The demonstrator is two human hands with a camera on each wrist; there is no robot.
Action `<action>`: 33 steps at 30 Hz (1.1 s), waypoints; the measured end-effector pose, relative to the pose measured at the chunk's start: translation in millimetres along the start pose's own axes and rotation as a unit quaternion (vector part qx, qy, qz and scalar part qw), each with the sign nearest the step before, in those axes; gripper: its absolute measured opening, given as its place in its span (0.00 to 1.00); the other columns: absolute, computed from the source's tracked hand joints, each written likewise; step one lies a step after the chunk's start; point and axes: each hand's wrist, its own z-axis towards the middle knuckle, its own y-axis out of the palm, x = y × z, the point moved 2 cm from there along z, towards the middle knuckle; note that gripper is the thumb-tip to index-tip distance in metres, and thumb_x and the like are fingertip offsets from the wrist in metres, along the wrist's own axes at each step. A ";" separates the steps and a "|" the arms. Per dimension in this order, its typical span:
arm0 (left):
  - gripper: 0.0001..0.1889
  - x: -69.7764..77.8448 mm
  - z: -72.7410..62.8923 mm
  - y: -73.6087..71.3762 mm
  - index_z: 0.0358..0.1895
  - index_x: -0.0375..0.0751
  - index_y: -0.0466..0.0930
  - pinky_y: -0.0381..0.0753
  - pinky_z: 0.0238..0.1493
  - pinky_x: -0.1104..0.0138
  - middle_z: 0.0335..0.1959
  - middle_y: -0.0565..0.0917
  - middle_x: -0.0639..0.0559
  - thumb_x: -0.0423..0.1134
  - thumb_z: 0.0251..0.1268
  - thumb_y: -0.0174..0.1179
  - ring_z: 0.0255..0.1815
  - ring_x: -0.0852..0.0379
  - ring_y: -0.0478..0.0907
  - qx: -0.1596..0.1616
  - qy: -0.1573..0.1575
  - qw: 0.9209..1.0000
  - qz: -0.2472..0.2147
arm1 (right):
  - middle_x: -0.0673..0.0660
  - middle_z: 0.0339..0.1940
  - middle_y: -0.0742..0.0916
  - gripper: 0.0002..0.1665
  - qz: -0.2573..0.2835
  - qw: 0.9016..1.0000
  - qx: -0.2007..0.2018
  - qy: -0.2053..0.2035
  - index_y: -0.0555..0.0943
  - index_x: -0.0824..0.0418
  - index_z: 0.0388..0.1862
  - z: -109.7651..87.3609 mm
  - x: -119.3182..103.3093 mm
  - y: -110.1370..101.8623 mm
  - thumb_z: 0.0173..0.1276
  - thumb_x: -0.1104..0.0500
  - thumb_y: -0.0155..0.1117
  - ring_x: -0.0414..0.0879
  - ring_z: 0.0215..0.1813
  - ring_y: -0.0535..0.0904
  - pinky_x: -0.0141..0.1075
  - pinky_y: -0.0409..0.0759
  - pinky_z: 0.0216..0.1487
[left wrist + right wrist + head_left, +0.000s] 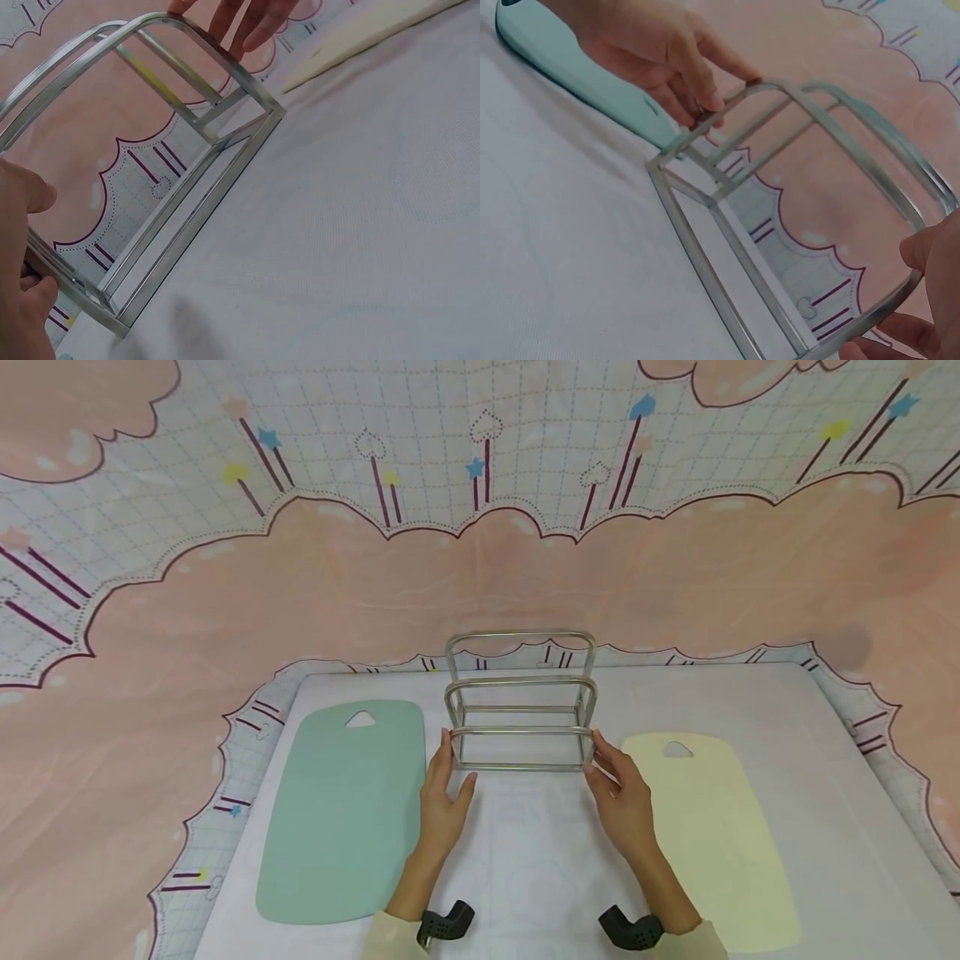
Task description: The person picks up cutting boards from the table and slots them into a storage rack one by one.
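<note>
A silver metal wire rack point(525, 731) with rounded upright loops stands at the middle of the white surface. My left hand point(442, 802) holds its left side, fingers along the frame. On the opposite side, my right hand point(624, 797) grips the frame at the right. The left wrist view shows the rack's flat bottom bar point(201, 219) low over the white cloth, with fingers of the right hand point(251, 22) on the far bar. From the right wrist, the left hand point(667, 56) appears with a fingertip on the rounded top corner.
A green cutting board point(341, 818) with a triangular hole lies left of the rack. To the right lies a pale yellow cutting board point(720, 835), partly behind the right forearm. Beyond the white surface point(840, 793) spreads a pink patterned cloth point(360, 585).
</note>
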 end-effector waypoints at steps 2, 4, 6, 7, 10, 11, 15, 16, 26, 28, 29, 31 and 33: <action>0.39 0.3 0.1 0.2 0.70 0.21 0.53 0.59 0.64 0.73 0.65 0.63 0.25 0.14 0.53 0.60 0.65 0.31 0.63 0.001 0.000 1.000 0.003 | 0.55 0.64 0.74 0.31 -0.001 1.000 -0.001 0.003 0.67 0.53 0.71 -0.1 -0.2 0.0 0.71 0.64 0.59 0.52 0.64 0.72 0.24 0.71 0.55; 0.39 0.9 0.0 0.5 0.70 0.21 0.53 0.59 0.64 0.73 0.65 0.63 0.25 0.14 0.53 0.60 0.65 0.31 0.63 0.003 0.000 1.000 0.004 | 0.55 0.65 0.74 0.31 -0.001 1.000 -0.003 0.005 0.67 0.52 0.71 -0.6 -0.2 -0.2 0.71 0.63 0.59 0.52 0.64 0.71 0.24 0.71 0.55; 0.39 2.0 0.2 0.7 0.69 0.21 0.53 0.60 0.64 0.70 0.65 0.63 0.25 0.14 0.53 0.59 0.64 0.31 0.63 0.002 -0.001 1.000 0.001 | 0.57 0.65 0.74 0.31 0.002 1.000 -0.005 0.008 0.66 0.50 0.72 -1.4 0.3 -0.6 0.71 0.63 0.58 0.52 0.65 0.71 0.25 0.71 0.55; 0.38 2.4 0.1 1.0 0.69 0.21 0.53 0.61 0.64 0.68 0.65 0.63 0.25 0.14 0.53 0.59 0.64 0.31 0.63 0.001 -0.003 1.000 -0.002 | 0.57 0.65 0.73 0.31 0.005 1.000 -0.005 0.010 0.66 0.50 0.72 -1.7 0.6 -0.9 0.71 0.63 0.58 0.53 0.65 0.70 0.25 0.71 0.55; 0.38 2.5 -0.3 1.3 0.70 0.21 0.53 0.64 0.63 0.60 0.66 0.62 0.25 0.14 0.55 0.58 0.65 0.31 0.62 -0.011 -0.014 1.000 -0.013 | 0.60 0.64 0.72 0.32 0.022 0.999 -0.011 0.020 0.65 0.48 0.73 -2.9 2.4 -1.3 0.72 0.63 0.57 0.53 0.67 0.68 0.24 0.70 0.55; 0.37 2.0 -0.5 1.0 0.70 0.21 0.52 0.64 0.62 0.57 0.66 0.62 0.25 0.14 0.56 0.58 0.65 0.31 0.62 -0.017 -0.018 1.000 -0.017 | 0.61 0.64 0.72 0.33 0.028 0.999 -0.013 0.024 0.64 0.48 0.73 -3.2 2.7 -1.2 0.72 0.64 0.57 0.54 0.68 0.67 0.23 0.70 0.55; 0.37 -2.2 -1.3 -3.3 0.71 0.23 0.51 0.65 0.61 0.48 0.69 0.59 0.27 0.14 0.57 0.56 0.67 0.32 0.58 -0.041 -0.042 0.997 -0.043 | 0.62 0.62 0.72 0.34 0.047 0.998 -0.022 0.025 0.62 0.54 0.74 -4.6 -3.0 0.2 0.71 0.68 0.56 0.58 0.68 0.65 0.22 0.69 0.55; 0.38 -3.5 -1.3 -4.8 0.71 0.23 0.51 0.64 0.61 0.47 0.69 0.59 0.28 0.14 0.57 0.56 0.68 0.32 0.58 -0.045 -0.047 0.997 -0.047 | 0.63 0.61 0.72 0.35 0.047 0.998 -0.022 0.020 0.62 0.57 0.74 -4.9 -7.9 0.2 0.70 0.69 0.56 0.60 0.68 0.65 0.23 0.69 0.55; 0.35 -6.5 1.7 -13.5 0.71 0.26 0.54 0.62 0.63 0.52 0.70 0.59 0.32 0.16 0.60 0.55 0.67 0.34 0.61 -0.066 -0.065 0.993 -0.069 | 0.67 0.63 0.70 0.35 0.029 0.999 -0.024 0.028 0.60 0.66 0.73 -8.8 -33.6 -0.5 0.69 0.72 0.55 0.64 0.68 0.63 0.44 0.71 0.58; 0.34 -7.5 0.8 -15.1 0.71 0.26 0.54 0.63 0.62 0.49 0.68 0.61 0.29 0.16 0.61 0.55 0.65 0.31 0.62 -0.066 -0.071 0.993 -0.071 | 0.67 0.64 0.69 0.35 0.035 0.999 -0.023 0.023 0.59 0.65 0.74 -9.8 -30.3 0.7 0.69 0.72 0.55 0.64 0.68 0.63 0.47 0.71 0.58; 0.34 -8.4 0.2 -16.1 0.71 0.25 0.55 0.64 0.61 0.48 0.67 0.62 0.28 0.16 0.61 0.55 0.64 0.30 0.63 -0.065 -0.073 0.993 -0.070 | 0.67 0.64 0.69 0.35 0.033 0.999 -0.021 0.020 0.58 0.65 0.74 -10.2 -26.7 2.0 0.69 0.71 0.55 0.64 0.68 0.63 0.48 0.71 0.59; 0.33 -10.6 -1.2 -18.9 0.70 0.23 0.55 0.65 0.59 0.46 0.64 0.65 0.25 0.17 0.61 0.55 0.62 0.28 0.65 -0.061 -0.075 0.993 -0.067 | 0.67 0.66 0.68 0.36 0.035 0.999 -0.014 0.026 0.58 0.63 0.75 -11.3 -18.4 5.4 0.70 0.70 0.55 0.63 0.69 0.62 0.49 0.71 0.59; 0.32 -13.0 -2.9 -23.2 0.68 0.20 0.56 0.66 0.58 0.44 0.60 0.68 0.22 0.17 0.61 0.56 0.60 0.27 0.67 -0.054 -0.075 0.993 -0.067 | 0.66 0.68 0.66 0.36 0.041 0.998 -0.008 0.046 0.55 0.63 0.75 -12.7 -9.5 10.3 0.71 0.68 0.55 0.61 0.70 0.62 0.48 0.70 0.60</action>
